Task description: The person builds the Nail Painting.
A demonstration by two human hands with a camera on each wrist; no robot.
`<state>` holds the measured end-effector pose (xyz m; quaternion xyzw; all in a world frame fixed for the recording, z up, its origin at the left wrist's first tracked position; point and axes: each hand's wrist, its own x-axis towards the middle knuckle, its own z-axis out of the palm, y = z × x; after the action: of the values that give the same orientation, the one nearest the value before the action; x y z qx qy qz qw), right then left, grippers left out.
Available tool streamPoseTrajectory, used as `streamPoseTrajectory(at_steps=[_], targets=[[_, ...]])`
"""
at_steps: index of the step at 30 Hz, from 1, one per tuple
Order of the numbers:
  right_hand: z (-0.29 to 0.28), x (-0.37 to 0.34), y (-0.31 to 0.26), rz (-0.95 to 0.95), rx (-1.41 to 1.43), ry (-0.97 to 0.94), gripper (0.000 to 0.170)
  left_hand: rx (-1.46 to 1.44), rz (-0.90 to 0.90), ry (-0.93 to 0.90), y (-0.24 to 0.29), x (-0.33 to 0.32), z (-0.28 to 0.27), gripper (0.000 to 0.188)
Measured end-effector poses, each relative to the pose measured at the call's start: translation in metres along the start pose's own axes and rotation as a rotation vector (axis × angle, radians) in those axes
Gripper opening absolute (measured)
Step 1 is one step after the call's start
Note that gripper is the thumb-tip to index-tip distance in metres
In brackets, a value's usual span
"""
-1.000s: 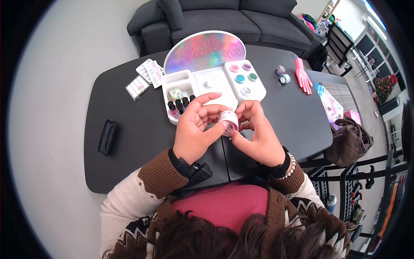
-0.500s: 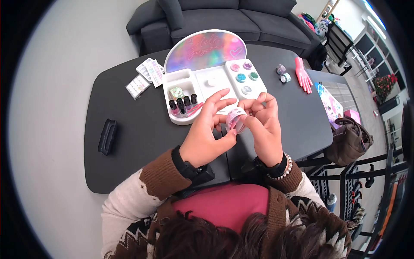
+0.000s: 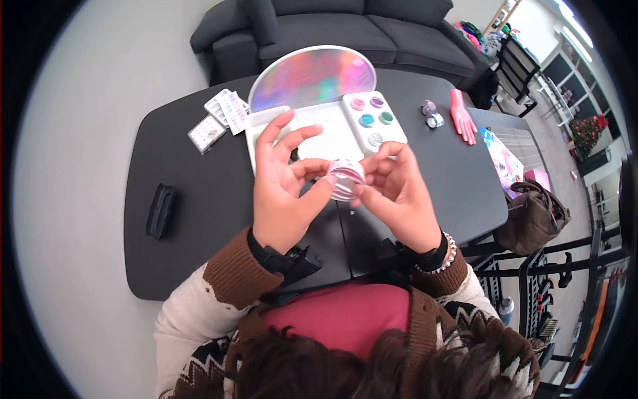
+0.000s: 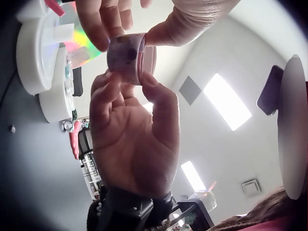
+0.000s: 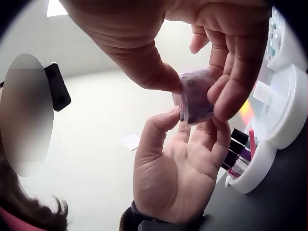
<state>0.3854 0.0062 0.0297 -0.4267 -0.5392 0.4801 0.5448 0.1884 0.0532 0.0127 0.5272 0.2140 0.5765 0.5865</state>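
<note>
Both hands meet over the table's near half around a small pink cylinder (image 3: 345, 171) with a printed pattern; its exact kind I cannot tell. Thumb and fingers of the left hand (image 3: 282, 203) pinch its left side, the other fingers spread upward. From the right, the right hand (image 3: 402, 199) pinches it between thumb and fingertips. A patterned band wraps the cylinder (image 4: 126, 57) in the left wrist view, with a paler pink edge beside it. Just beyond the hands stands a white vanity stand (image 3: 389, 136) with a shiny arched back panel (image 3: 312, 76).
Several glitter pots (image 3: 367, 120) sit in the stand's right side; nail polish bottles (image 5: 237, 148) fill its left. Around lie white cases (image 3: 207, 134), a black holder (image 3: 161, 211), two small jars (image 3: 434, 120) and a pink model hand (image 3: 462, 118). A brown bag (image 3: 535, 216) hangs right.
The left hand has shifted left and up, its fingers spreading and covering the polish bottles. The cylinder has moved slightly left and turned in the grasp. The right hand stays on it.
</note>
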Motion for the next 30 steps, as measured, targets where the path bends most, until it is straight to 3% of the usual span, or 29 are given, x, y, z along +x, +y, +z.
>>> streamPoseTrajectory(at_steps=[2, 5, 7, 11, 19, 22, 25, 28, 30], targets=[[0.000, 0.001, -0.001, 0.071, 0.181, -0.058, 0.051, -0.049, -0.067, -0.003, -0.003, 0.000, 0.004, 0.086], [-0.002, 0.004, -0.003, 0.035, 0.233, -0.004, 0.049, -0.084, -0.157, -0.034, -0.009, -0.001, 0.003, 0.076], [-0.009, 0.005, -0.002, 0.023, 0.214, 0.021, 0.048, -0.214, -0.367, -0.049, -0.010, -0.003, 0.003, 0.072], [-0.015, 0.007, -0.001, 0.026, 0.190, 0.013, 0.052, -0.165, -0.409, -0.044, -0.019, -0.005, -0.001, 0.051], [-0.013, 0.010, 0.002, 0.058, 0.195, -0.080, 0.058, -0.164, -0.389, 0.035, -0.023, -0.003, -0.005, 0.041], [-0.045, 0.024, -0.020, -0.027, -0.241, -0.037, 0.068, -0.158, -0.397, 0.076, -0.020, 0.000, -0.004, 0.040], [-0.115, 0.070, -0.020, -0.201, -0.610, 0.319, 0.039, -0.151, -0.419, 0.102, -0.020, 0.000, -0.006, 0.040], [-0.212, 0.105, 0.012, -0.070, -1.155, 0.460, 0.037, -0.142, -0.430, 0.104, -0.021, 0.001, -0.006, 0.040], [-0.238, 0.110, 0.035, -0.016, -1.201, 0.465, 0.037, -0.135, -0.429, 0.100, -0.025, 0.000, -0.008, 0.040]])
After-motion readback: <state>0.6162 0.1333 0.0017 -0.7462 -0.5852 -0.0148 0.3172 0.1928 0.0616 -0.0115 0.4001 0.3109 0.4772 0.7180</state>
